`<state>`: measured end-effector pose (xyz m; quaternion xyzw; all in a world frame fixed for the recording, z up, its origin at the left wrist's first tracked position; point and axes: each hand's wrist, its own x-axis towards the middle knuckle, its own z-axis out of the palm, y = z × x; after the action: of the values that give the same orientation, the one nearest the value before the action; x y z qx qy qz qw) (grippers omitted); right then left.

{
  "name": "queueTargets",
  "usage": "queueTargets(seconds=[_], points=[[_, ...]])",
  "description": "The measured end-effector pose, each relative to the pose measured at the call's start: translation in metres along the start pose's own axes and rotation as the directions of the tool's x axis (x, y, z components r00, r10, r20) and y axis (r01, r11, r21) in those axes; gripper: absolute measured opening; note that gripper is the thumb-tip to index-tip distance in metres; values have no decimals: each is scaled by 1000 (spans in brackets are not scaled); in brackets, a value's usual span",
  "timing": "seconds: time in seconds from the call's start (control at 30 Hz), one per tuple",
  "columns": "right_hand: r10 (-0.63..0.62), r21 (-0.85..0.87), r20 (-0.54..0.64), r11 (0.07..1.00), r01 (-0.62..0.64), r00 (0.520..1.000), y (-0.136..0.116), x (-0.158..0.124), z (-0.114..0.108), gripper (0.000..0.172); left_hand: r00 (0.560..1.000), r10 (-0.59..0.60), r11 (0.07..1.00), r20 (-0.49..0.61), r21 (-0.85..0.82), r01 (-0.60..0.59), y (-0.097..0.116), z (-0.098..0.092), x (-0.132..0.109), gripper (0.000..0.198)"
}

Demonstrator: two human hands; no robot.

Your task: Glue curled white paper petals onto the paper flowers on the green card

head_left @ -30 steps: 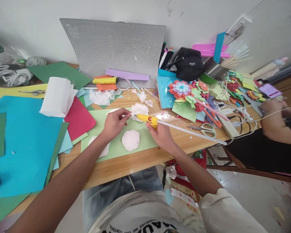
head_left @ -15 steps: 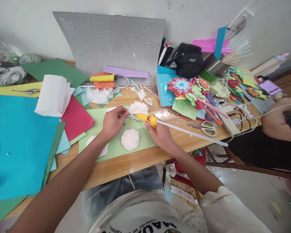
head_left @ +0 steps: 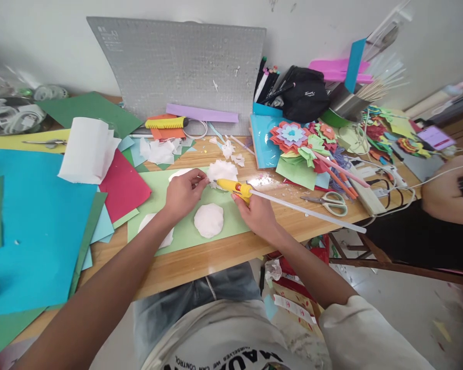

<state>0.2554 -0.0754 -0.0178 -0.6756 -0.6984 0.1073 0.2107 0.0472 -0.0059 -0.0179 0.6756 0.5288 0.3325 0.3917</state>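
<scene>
My right hand [head_left: 256, 213] is wrapped around a yellow glue gun [head_left: 233, 188], and a long clear glue stick [head_left: 308, 209] juts from its back end to the right. The nozzle points left, toward my left hand [head_left: 185, 192], whose thumb and fingertips are pinched together. Whatever is between those fingertips is too small to make out. Just behind the gun lies a ragged white paper piece [head_left: 223, 170]. A round white paper puff [head_left: 209, 221] rests on the light green sheet [head_left: 185, 243] between my forearms. Another white piece [head_left: 165, 237] is partly covered by my left forearm.
Blue card [head_left: 34, 221] and a folded white tissue stack [head_left: 87, 149] lie to the left. Scissors [head_left: 334, 203], paper flowers [head_left: 291, 136] and a power strip [head_left: 366, 192] are on the right. A grey cutting mat [head_left: 189, 67] leans on the wall. Another person's arm [head_left: 443, 187] rests at far right.
The view has shifted slightly. The glue gun's tip sits a little further from my left fingertips; both hands otherwise keep nearly the same pose.
</scene>
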Motion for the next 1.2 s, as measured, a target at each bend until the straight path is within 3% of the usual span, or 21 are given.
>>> queueTargets(seconds=[1.03, 1.2], points=[[-33, -103, 25, 994, 35, 999, -15, 1, -14, 30, 1000, -13, 1000, -23, 5, 13, -1, 0, 0, 20], [2, -10, 29, 1000, -1, 1000, -20, 0, -23, 30, 999, 1, 1000, -34, 14, 0, 0, 0, 1, 18]])
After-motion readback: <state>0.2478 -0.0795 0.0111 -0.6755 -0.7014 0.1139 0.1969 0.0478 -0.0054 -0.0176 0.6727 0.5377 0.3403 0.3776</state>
